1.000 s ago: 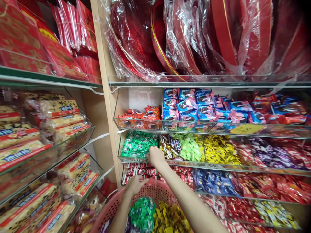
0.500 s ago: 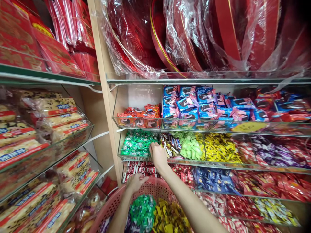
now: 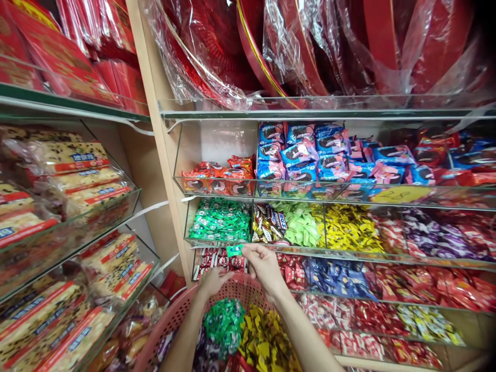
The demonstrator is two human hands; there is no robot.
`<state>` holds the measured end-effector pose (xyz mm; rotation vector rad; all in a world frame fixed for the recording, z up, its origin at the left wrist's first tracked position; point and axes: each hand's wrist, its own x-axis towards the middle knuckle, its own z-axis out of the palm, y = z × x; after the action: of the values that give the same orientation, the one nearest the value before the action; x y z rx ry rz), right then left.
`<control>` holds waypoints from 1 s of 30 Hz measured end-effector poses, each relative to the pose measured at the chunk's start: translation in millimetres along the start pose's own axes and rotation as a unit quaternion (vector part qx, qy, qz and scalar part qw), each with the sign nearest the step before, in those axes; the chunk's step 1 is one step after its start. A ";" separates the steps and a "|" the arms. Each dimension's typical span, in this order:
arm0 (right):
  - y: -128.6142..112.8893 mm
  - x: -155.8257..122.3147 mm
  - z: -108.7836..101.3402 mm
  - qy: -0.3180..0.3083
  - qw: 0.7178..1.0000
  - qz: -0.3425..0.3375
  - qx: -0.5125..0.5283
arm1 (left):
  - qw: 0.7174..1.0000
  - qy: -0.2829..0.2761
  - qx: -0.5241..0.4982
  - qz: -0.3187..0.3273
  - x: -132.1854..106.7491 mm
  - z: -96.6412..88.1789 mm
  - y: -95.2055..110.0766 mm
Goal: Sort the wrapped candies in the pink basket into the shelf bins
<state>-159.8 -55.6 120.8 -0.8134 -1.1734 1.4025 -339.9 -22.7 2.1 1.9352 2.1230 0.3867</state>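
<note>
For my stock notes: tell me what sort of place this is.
Probably a sweets and snacks shop. Clear bins hold loose wrapped sweets, packaged biscuits fill the shelf above, and a pink basket of sweets sits below the right hand, which pinches a green sweet.

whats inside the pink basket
The pink plastic basket holds green wrapped sweets and yellow wrapped sweets, with purple packets at the left; they cover its floor.

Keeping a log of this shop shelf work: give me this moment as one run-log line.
right hand: pinches green sweet packet | left hand: above pink plastic basket
</note>
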 end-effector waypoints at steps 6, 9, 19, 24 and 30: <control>55.5 -13.9 -21.9 -0.074 0.988 0.082 -0.103 | 1.000 0.001 0.013 0.000 -3.7 -1.2 2.9; 83.4 -17.1 -29.6 -0.096 0.977 0.100 -0.161 | 1.000 0.015 0.005 0.000 -4.2 0.3 2.3; 49.9 -10.1 -23.3 -0.090 0.874 -0.029 -0.477 | 1.000 0.014 0.013 0.001 -0.2 6.2 -3.0; -14.9 24.8 19.2 -0.093 0.769 -0.157 -0.613 | 1.000 0.009 -0.002 -0.005 1.4 6.9 -3.7; -48.3 83.1 51.7 -0.053 0.630 -0.178 -0.754 | 1.000 0.012 -0.007 0.000 0.6 6.8 -5.4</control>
<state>-208.9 11.0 191.9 -1.4378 -2.4135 -0.2249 -342.6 -22.3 -6.2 1.9323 2.1303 0.4264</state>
